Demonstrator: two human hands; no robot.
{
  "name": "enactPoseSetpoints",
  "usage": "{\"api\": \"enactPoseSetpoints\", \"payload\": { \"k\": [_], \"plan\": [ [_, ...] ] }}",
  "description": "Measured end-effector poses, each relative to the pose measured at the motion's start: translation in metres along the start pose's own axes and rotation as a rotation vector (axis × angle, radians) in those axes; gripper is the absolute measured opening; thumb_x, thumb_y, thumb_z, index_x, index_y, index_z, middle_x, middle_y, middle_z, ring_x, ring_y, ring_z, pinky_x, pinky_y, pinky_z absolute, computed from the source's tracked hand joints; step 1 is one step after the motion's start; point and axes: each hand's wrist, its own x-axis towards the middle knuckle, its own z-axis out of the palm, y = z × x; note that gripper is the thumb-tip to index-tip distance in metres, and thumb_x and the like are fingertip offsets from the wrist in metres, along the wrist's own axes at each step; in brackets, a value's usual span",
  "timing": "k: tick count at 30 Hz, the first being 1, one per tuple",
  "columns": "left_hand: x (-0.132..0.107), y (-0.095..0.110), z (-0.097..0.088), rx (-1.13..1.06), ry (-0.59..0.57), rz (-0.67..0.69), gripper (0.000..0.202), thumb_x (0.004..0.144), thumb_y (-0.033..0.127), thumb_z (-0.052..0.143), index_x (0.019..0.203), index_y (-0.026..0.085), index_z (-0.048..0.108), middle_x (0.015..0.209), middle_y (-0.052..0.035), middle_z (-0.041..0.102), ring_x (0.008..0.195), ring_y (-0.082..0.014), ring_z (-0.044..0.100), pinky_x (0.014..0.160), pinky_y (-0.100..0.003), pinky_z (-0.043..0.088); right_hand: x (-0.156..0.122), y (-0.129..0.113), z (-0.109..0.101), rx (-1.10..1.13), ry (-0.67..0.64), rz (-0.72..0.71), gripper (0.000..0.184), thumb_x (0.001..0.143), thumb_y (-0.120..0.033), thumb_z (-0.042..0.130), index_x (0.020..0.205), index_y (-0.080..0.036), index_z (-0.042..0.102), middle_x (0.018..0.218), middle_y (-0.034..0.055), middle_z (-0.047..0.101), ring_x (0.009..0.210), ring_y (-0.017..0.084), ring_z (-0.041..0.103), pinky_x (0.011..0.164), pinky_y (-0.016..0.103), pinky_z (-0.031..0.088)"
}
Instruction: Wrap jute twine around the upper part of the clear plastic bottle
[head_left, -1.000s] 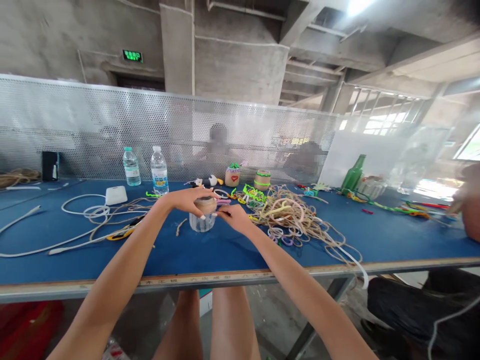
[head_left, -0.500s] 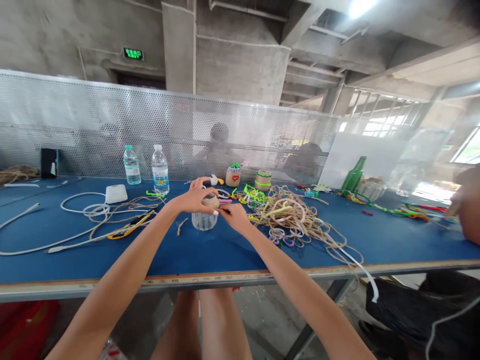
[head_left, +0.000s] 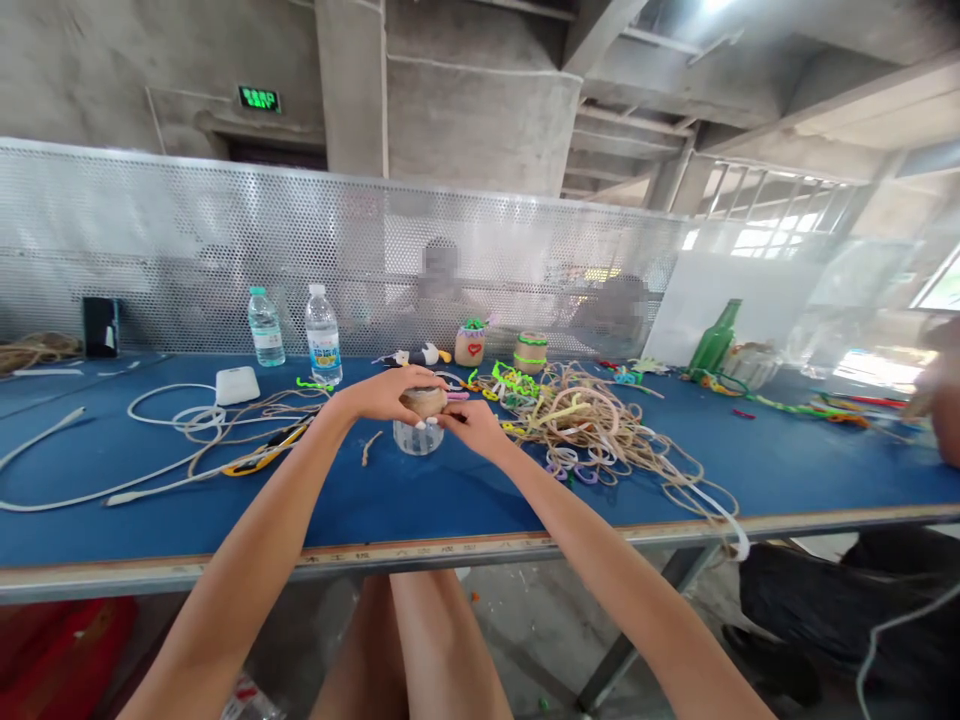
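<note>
Apparently upright, axis vertical, the jar point(head_left: 417, 438) sits clasped by left hand point(head_left: 381, 394), right hand point(head_left: 475, 427) pinched against it.

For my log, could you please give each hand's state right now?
Left hand: holding the clear jar near its top.
Right hand: closed at the jar's side; whether holding anything, cannot tell.

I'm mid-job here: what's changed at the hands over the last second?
The left hand's fingers, arched up half a second ago, have lowered again over the top of the twine-wrapped jar. No clear release shows. The right hand stays at the jar's right side. The twine pile, yellow cutter and blue-labelled bottle stay in place.
</note>
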Motion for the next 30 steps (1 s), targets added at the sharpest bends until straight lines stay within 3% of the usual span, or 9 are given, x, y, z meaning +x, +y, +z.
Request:
{"api": "enactPoseSetpoints", "payload": {
  "k": [7, 16, 23, 25, 28, 30],
  "plan": [
    [-0.002, -0.002, 0.006, -0.040, 0.008, 0.012, 0.066, 0.071, 0.029, 0.063, 0.133, 0.030, 0.041, 0.139, -0.0088, 0.036, 0.130, -0.0279, 0.035, 0.107, -0.041, 0.029, 0.000, 0.010, 0.001, -0.050, 0.004, 0.034, 0.035, 0.085, -0.031, 0.059, 0.053, -0.015, 0.057, 0.046, -0.0039, 0.042, 0.046, 0.009, 0.037, 0.048, 0.022, 0.023],
    [-0.001, -0.006, -0.006, -0.162, -0.056, 0.180, 0.057, 0.067, 0.022, 0.064, 0.122, 0.029, 0.048, 0.132, -0.0051, 0.043, 0.126, -0.0274, 0.038, 0.104, -0.038, 0.034, 0.000, 0.005, -0.001, 0.105, -0.033, 0.063, 0.024, 0.082, -0.024, 0.059, 0.061, -0.013, 0.066, 0.050, -0.0021, 0.053, 0.047, 0.008, 0.042, 0.049, 0.021, 0.029],
    [0.011, -0.010, -0.007, -0.156, -0.082, 0.199, 0.043, 0.069, 0.035, 0.070, 0.108, 0.025, 0.054, 0.116, -0.0060, 0.046, 0.111, -0.0245, 0.048, 0.100, -0.038, 0.038, 0.001, 0.010, -0.006, 0.152, -0.011, 0.210, 0.028, 0.077, -0.033, 0.064, 0.056, -0.015, 0.060, 0.049, -0.0023, 0.050, 0.048, 0.009, 0.041, 0.048, 0.022, 0.029],
    [0.012, -0.015, -0.005, -0.178, -0.057, 0.232, 0.049, 0.069, 0.036, 0.071, 0.114, 0.026, 0.052, 0.120, -0.0061, 0.047, 0.114, -0.0249, 0.048, 0.102, -0.038, 0.036, 0.001, 0.014, -0.006, 0.197, 0.016, 0.288, 0.024, 0.069, -0.037, 0.072, 0.069, -0.015, 0.060, 0.049, -0.0050, 0.046, 0.047, 0.009, 0.038, 0.046, 0.022, 0.027],
    [0.009, -0.026, 0.003, -0.230, 0.006, 0.199, 0.079, 0.068, 0.037, 0.074, 0.136, 0.028, 0.034, 0.133, -0.0075, 0.044, 0.123, -0.0273, 0.043, 0.105, -0.039, 0.034, 0.001, 0.024, -0.003, 0.317, 0.005, 0.334, 0.051, 0.066, -0.039, 0.075, 0.106, -0.016, 0.053, 0.050, -0.0096, 0.042, 0.044, 0.008, 0.035, 0.044, 0.021, 0.026],
    [0.005, -0.031, 0.014, -0.256, 0.079, 0.172, 0.081, 0.066, 0.038, 0.076, 0.135, 0.025, 0.035, 0.135, -0.0093, 0.043, 0.125, -0.0290, 0.041, 0.106, -0.041, 0.034, 0.001, 0.030, 0.001, 0.384, -0.088, 0.294, 0.060, 0.072, -0.042, 0.071, 0.120, -0.015, 0.047, 0.052, -0.0092, 0.042, 0.046, 0.009, 0.036, 0.046, 0.021, 0.027]
  ]
}}
